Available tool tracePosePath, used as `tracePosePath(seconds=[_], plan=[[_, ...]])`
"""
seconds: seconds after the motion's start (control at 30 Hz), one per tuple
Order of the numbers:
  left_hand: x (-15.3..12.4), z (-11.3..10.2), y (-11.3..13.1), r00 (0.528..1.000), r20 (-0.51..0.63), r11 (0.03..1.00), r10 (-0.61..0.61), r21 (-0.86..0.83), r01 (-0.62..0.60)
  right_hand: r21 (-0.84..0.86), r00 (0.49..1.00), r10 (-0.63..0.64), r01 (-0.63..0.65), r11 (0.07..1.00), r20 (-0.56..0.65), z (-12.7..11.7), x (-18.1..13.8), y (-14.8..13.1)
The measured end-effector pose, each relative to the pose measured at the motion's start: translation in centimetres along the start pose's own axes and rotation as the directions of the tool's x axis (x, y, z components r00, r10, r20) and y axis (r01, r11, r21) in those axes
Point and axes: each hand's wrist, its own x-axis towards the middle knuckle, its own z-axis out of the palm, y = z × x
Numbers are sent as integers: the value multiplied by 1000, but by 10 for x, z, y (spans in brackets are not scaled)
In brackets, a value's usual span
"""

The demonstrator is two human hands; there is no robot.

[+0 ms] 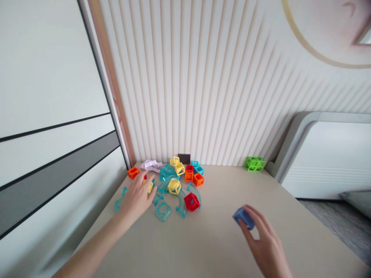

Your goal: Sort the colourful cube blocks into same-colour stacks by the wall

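My right hand (265, 241) holds a blue cube block (244, 217) between thumb and fingertips, low over the beige table (214, 247). My left hand (138, 197) reaches with fingers stretched out into a pile of toy blocks, over a small yellow piece (150, 187); it is blurred by motion. The pile has a red cube (191, 201), yellow frame cubes (174, 186), orange cubes (198, 179) and clear teal curved track pieces (163, 211).
A green frame cube (254, 163) stands apart at the back right by the ribbed wall. An orange cube (133, 172) and pale lilac pieces (151, 165) lie at the pile's back left. A white cabinet (327, 158) sits right of the table.
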Motion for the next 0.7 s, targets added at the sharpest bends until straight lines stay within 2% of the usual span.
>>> tracePosePath(seconds=[0.03,0.07,0.1,0.13,0.17,0.27,0.4,0.47,0.57,0.63,0.7], plan=[[-11,-6,14,999,1,999,42,-32,-42,80,989,-129,124,989,68,9,-4,-22],[-23,-10,29,993,23,986,117,-123,-113,160,944,-293,269,950,152,20,-8,-43],[-36,-13,43,984,66,966,168,-207,-152,233,869,-445,397,888,215,30,-12,-63],[-50,-13,57,978,91,949,186,-274,-155,290,810,-539,472,833,231,42,-15,-80],[-64,-11,68,970,119,932,211,-324,-163,330,776,-585,502,799,235,53,-18,-96],[-97,5,82,944,166,884,287,-424,-194,422,775,-574,442,791,265,83,-19,-128],[-109,31,67,967,128,899,221,-412,-151,466,727,-592,414,782,348,105,-12,-148],[-107,37,58,974,118,906,195,-402,-133,433,715,-589,426,794,377,103,-10,-152],[-101,38,53,970,113,904,216,-398,-155,381,702,-599,470,796,384,85,-3,-146],[-98,37,53,962,119,907,247,-379,-186,375,680,-636,517,769,365,69,9,-130],[-96,38,53,950,132,912,283,-344,-224,341,676,-661,569,749,324,57,32,-101]])
